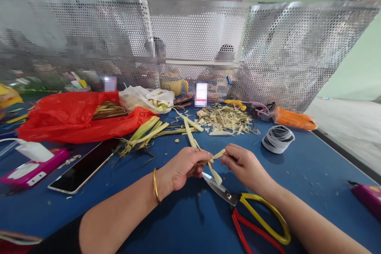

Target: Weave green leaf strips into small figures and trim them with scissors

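Pale, dry leaf strips (214, 174), perhaps corn husk, are pinched between my two hands near the middle of the table. My left hand (190, 164), with a gold bangle at its wrist, grips the bundle where several strips cross; some stick up and away, one hangs down. My right hand (239, 162) is closed on the end of one strip (219, 154) pointing right. Just below the hands lie scissors (229, 196) with one yellow and one red handle. The inner fingers of my left hand are partly hidden.
A red plastic bag (65, 115) and longer husk pieces (145, 133) lie left. Scraps (228, 119) are piled behind my hands. A spool of white string (278, 139) and an orange packet (294, 119) sit right. A phone (85, 166) lies left. A perforated metal screen (199, 27) borders the back.
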`<state>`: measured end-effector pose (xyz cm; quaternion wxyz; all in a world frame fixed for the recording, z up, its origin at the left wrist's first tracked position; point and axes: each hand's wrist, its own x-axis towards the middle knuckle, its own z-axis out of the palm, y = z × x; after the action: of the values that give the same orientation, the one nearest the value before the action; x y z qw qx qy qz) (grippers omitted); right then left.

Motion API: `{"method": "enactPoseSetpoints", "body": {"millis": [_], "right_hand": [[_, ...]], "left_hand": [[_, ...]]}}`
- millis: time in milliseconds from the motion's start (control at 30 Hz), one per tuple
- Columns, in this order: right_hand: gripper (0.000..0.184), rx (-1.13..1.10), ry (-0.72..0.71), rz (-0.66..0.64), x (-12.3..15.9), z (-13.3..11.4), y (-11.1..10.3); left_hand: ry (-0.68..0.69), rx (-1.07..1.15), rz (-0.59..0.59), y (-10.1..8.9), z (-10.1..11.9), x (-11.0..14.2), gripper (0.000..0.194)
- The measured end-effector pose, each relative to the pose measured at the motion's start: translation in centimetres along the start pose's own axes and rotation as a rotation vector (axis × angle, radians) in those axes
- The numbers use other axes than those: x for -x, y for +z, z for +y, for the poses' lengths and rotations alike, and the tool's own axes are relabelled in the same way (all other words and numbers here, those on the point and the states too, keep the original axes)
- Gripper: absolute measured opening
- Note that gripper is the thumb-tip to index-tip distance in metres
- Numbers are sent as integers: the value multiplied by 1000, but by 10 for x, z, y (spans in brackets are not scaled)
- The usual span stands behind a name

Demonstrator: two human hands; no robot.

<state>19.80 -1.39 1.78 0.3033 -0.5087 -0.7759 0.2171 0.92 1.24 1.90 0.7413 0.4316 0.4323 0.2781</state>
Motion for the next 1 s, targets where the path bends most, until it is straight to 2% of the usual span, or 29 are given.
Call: {"method": "enactPoseSetpoints", "body": {"millis": [333, 433, 500, 533, 567, 600, 667, 700, 733, 767, 867, 1000], "right_hand": [[22, 207, -53, -32, -3, 5, -3], [22, 350, -19, 82, -7, 12, -15], [19, 490, 62, 214, -7, 14, -26], [15, 533, 105, 237, -6, 12, -33], [12, 544, 139, 204, -3, 9, -38], [11, 516, 157, 107, 2, 3, -43], [11, 417, 129, -272, 15, -12, -48], [13, 390, 115, -424, 23, -19, -48], [15, 393, 108, -504, 31, -26, -46], [15, 419, 108, -536, 39, -31, -42], [23, 509, 98, -473, 62, -32, -25], [51, 617, 111, -409, 84, -6, -6]], "left_hand": [[66, -163, 84, 1, 1, 1, 23], [81, -162, 110, -2, 1, -1, 23], [87, -143, 130, -5, 2, -4, 22], [89, -130, 144, -7, 3, -5, 21], [91, -115, 161, -9, 4, -7, 20], [92, -98, 182, -11, 5, -9, 19], [99, -70, 223, -16, 8, -13, 18], [106, -58, 242, -18, 9, -15, 18], [115, -46, 261, -21, 11, -16, 17], [123, -31, 280, -23, 13, -18, 16], [142, 25, 327, -28, 18, -20, 15], [157, 58, 364, -32, 21, -22, 16]]}}
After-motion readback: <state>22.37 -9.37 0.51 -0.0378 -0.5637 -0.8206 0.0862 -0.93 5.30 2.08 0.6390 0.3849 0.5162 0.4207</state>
